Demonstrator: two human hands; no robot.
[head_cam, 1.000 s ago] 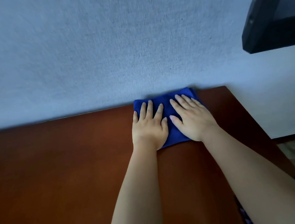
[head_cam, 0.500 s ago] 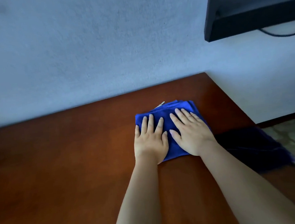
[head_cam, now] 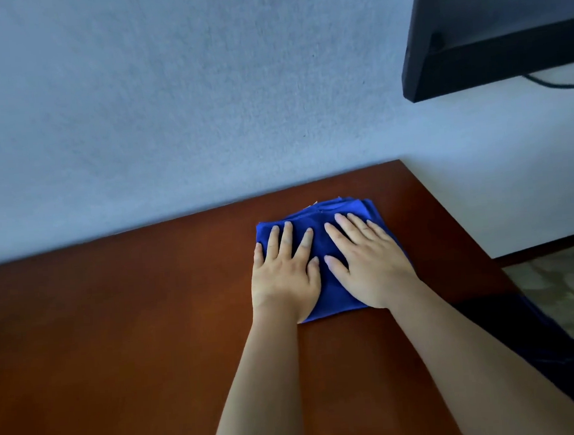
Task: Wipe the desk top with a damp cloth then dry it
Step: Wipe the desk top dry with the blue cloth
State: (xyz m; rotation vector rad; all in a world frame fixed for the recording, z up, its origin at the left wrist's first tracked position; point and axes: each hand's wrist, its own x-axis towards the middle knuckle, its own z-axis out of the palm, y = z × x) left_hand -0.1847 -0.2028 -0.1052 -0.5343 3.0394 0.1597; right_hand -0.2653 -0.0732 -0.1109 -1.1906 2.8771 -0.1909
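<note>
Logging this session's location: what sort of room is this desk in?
Probably a bedroom or hotel-type room, though I can't be sure. A reddish-brown wooden desk stands against a plain pale wall, a dark wall-mounted screen with a trailing cable hangs above its right end, and patterned floor shows beyond.

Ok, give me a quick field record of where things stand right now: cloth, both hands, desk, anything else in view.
cloth: blue cloth, folded, flat on the desk near its far right corner, short of the wall
left hand: left hand, fingers straight, pressing on the cloth
right hand: right hand, fingers straight, pressing on the cloth
desk: brown wooden desk
other: dark cloth at the right edge; black monitor upper right
</note>
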